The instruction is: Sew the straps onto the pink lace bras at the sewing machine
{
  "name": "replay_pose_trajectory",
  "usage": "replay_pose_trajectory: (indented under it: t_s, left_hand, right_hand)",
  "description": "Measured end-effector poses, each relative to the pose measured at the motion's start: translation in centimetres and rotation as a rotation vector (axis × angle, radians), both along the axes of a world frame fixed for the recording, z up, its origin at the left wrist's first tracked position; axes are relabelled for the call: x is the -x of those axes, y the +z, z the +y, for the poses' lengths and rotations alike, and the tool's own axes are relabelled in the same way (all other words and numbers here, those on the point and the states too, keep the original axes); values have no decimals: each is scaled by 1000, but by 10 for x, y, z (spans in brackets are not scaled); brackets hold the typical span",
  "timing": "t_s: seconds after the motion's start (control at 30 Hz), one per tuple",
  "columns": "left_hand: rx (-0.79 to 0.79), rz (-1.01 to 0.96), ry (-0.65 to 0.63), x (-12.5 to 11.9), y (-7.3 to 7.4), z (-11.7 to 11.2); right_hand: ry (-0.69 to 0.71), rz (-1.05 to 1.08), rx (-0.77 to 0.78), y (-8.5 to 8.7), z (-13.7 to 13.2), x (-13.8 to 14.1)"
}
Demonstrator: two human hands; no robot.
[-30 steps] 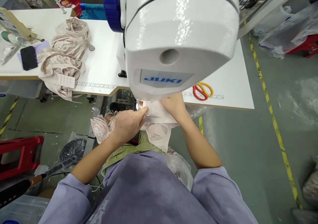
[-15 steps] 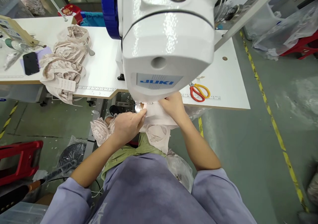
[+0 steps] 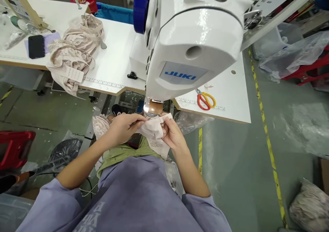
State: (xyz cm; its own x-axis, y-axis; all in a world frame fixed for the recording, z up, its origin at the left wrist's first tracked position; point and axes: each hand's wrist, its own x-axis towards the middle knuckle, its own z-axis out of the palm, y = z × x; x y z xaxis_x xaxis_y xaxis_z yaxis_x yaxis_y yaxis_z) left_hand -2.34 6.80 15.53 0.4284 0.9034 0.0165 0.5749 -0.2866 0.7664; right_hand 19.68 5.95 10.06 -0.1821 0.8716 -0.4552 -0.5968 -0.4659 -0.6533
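"What's biggest?"
"Machine (image 3: 197, 41), upper centre. Just below the frame's centre, the cloth (image 3: 152, 128)."
"Which step?"
"Arranging its edge, I'd judge; next calls for keeping that edge flat between both hands."
"Fingers?"
"Right hand (image 3: 176, 133) grips the cloth's right end; left hand (image 3: 122, 127) pinches its left."
"Writing?"
"Blue 'JUKI' on the label (image 3: 183, 73); shirt print (image 3: 89, 218), lower left, unreadable."
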Motion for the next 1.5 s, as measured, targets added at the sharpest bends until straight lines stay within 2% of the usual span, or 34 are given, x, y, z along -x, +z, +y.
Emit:
replay_pose_trajectory:
  t_s: [0.07, 0.13, 0.27, 0.33, 0.4, 0.5, 0.67, 0.87, 1.1, 1.27, 1.37, 1.5]
  left_hand:
    - [-6, 46, -11, 2, 0, -5]
    - [-59, 91, -37, -2, -1, -10]
    - [-307, 174, -187, -14, -10, -16]
    - [-465, 213, -247, -17, -17, -17]
    - [-611, 236, -252, -17, -22, -16]
    - [-766, 202, -172, -14, -23, -16]
    - [-848, 91, -102, -13, -18, -17]
    - [-843, 130, -109, -11, -21, -17]
    - [-820, 188, -196, -6, -26, -21]
    - [-752, 69, -356, -3, -31, -22]
    - [-733, -37, -372, -1, -31, -24]
    - [-788, -136, -378, -1, -27, -28]
  right_hand:
    - [4, -42, -41, 1, -11, 2]
    - [-5, -188, -176, 2, -23, 5]
    - [-21, -720, -692, 4, -48, 5]
    - [-26, -909, -958, 3, -59, 3]
    - [-27, -984, -1160, 1, -66, 0]
    - [-43, -1038, -1312, -4, -71, -2]
    - [-79, -1056, -1361, -3, -69, 2]
    - [-81, -1019, -1364, -2, -64, 4]
    - [-36, -977, -1262, -11, -64, -6]
    - [-5, -911, -1226, -9, -70, -6]
    - [16, -878, -1255, -5, -72, -5]
    - [6, -835, -1298, 0, -74, -5]
